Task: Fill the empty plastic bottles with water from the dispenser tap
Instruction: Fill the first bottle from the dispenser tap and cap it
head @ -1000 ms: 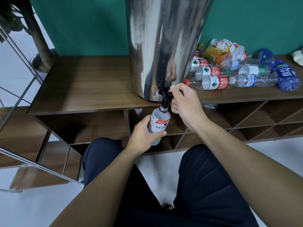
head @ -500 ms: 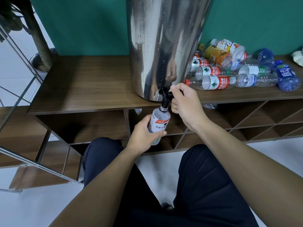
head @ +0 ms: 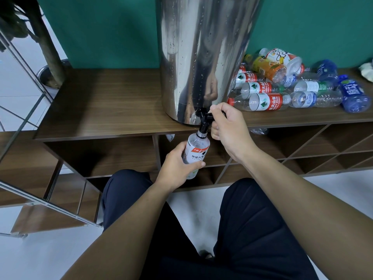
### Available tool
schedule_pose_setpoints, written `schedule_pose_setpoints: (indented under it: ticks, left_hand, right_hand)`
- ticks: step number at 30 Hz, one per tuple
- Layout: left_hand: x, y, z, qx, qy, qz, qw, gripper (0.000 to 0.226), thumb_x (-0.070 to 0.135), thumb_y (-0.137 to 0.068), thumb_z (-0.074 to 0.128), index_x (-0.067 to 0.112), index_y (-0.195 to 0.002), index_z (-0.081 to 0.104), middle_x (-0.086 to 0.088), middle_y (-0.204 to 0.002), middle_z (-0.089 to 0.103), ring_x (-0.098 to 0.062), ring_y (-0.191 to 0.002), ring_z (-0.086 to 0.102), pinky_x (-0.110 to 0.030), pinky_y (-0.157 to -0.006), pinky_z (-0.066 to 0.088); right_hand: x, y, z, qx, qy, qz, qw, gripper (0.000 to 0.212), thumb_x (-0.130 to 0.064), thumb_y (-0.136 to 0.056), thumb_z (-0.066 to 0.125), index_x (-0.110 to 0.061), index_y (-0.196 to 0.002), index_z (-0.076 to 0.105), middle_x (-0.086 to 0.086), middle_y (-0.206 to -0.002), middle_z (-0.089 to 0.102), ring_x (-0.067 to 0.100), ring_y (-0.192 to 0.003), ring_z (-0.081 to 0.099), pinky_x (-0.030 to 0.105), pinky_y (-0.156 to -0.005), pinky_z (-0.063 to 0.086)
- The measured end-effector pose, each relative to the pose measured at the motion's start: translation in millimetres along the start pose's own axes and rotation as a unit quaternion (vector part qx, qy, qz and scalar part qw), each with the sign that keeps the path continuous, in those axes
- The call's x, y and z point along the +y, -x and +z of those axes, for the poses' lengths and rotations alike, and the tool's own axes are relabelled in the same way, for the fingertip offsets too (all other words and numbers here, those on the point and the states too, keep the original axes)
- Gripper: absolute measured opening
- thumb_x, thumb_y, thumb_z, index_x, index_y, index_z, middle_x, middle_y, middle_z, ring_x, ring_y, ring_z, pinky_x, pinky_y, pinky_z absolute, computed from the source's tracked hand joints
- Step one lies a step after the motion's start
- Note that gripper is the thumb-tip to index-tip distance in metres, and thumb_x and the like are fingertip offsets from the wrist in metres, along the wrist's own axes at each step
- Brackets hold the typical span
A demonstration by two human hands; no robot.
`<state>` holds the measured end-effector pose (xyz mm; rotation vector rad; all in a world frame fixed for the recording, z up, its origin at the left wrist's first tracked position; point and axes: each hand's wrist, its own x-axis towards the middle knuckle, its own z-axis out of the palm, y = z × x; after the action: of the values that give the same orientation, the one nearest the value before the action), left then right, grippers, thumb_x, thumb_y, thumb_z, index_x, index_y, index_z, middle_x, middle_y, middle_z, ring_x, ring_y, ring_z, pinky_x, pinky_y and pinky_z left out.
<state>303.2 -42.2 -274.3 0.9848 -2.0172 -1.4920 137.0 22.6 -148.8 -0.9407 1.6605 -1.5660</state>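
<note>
Dispenser: tall stainless-steel water urn (head: 203, 57), standing on the wooden shelf top (head: 113, 102) against a green wall; droplets on its polished side, hands reflected in it.
Tap: black plastic spout (head: 204, 120) at the urn's base, overhanging the front edge of the shelf top.
Bottle being filled: clear plastic bottle (head: 196, 153) with a white, red and black label, uncapped, tilted slightly, its mouth pushed up around the tap's nozzle; body hangs in front of the open shelf compartment below. Water level inside cannot be told.
Left hand: left hand (head: 177, 168) wrapped round the lower half of the bottle, thumb across the label, fingers behind; a firm closed grip.
Right hand: right hand (head: 228, 128) at the tap lever, thumb and forefinger curled round the black handle just right of the spout, remaining fingers folded beneath.
Empty stock: heap of empty bottles (head: 298, 83) lying on their sides on the shelf top, right of the urn; red-labelled clear ones nearest the urn, an orange juice bottle on top, blue ones at the far right.
Shelf unit: dark wood, open compartments with diagonal dividers at right.
Other: a white cloth (head: 366, 70) at the far right edge; plant trunk (head: 48, 49) in a metal pot at upper left; person's knees in dark trousers below.
</note>
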Motion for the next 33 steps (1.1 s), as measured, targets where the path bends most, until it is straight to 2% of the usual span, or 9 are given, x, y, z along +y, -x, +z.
schedule_pose_setpoints:
  ticks: [11,18,27,31,33]
  left_hand:
    - [1.1,1.0,-0.4,-0.001,0.004,0.003,1.0,0.067,0.035,-0.084,0.099,0.036,-0.141,0.064,0.025,-0.125,0.075,0.012,-0.116,0.067,-0.019,-0.093,0.054]
    - [-0.1,0.4,-0.8,-0.001,0.002,0.006,1.0,0.069,0.037,-0.083,0.099,0.037,-0.142,0.063,0.022,-0.129,0.076,0.002,-0.12,0.07,-0.032,-0.104,0.06]
    - [1.9,1.1,0.0,-0.003,-0.002,-0.002,1.0,0.068,0.037,-0.084,0.098,0.038,-0.142,0.063,0.022,-0.129,0.075,0.001,-0.121,0.069,-0.03,-0.102,0.06]
    - [3.3,1.7,-0.4,0.002,0.0,-0.003,1.0,0.067,0.035,-0.084,0.099,0.037,-0.141,0.064,0.025,-0.126,0.075,0.008,-0.117,0.068,-0.024,-0.098,0.058]
    - [2.7,1.8,-0.1,0.003,0.004,-0.001,1.0,0.065,0.035,-0.084,0.099,0.037,-0.139,0.065,0.025,-0.125,0.076,0.008,-0.116,0.069,-0.027,-0.1,0.06]
  right_hand:
    - [1.0,-0.1,0.5,0.0,-0.006,0.001,1.0,0.026,-0.028,-0.118,0.052,-0.011,-0.099,0.056,-0.006,-0.059,0.031,0.014,-0.053,0.025,0.033,-0.052,0.023]
    - [0.8,0.2,0.4,-0.002,-0.008,0.0,1.0,0.025,-0.028,-0.118,0.052,-0.011,-0.099,0.055,-0.005,-0.06,0.03,0.015,-0.054,0.025,0.034,-0.052,0.022]
    - [1.4,-0.4,-0.9,-0.003,0.002,0.001,1.0,0.027,-0.03,-0.118,0.052,-0.012,-0.098,0.057,-0.007,-0.059,0.033,0.014,-0.053,0.027,0.033,-0.052,0.025]
    - [1.0,0.1,-1.4,-0.003,0.005,0.001,1.0,0.027,-0.03,-0.118,0.052,-0.014,-0.096,0.057,-0.008,-0.058,0.034,0.014,-0.053,0.028,0.032,-0.052,0.026]
    - [0.4,0.2,-0.9,-0.002,0.005,0.001,1.0,0.027,-0.029,-0.118,0.052,-0.012,-0.098,0.056,-0.008,-0.058,0.033,0.013,-0.052,0.028,0.032,-0.051,0.026]
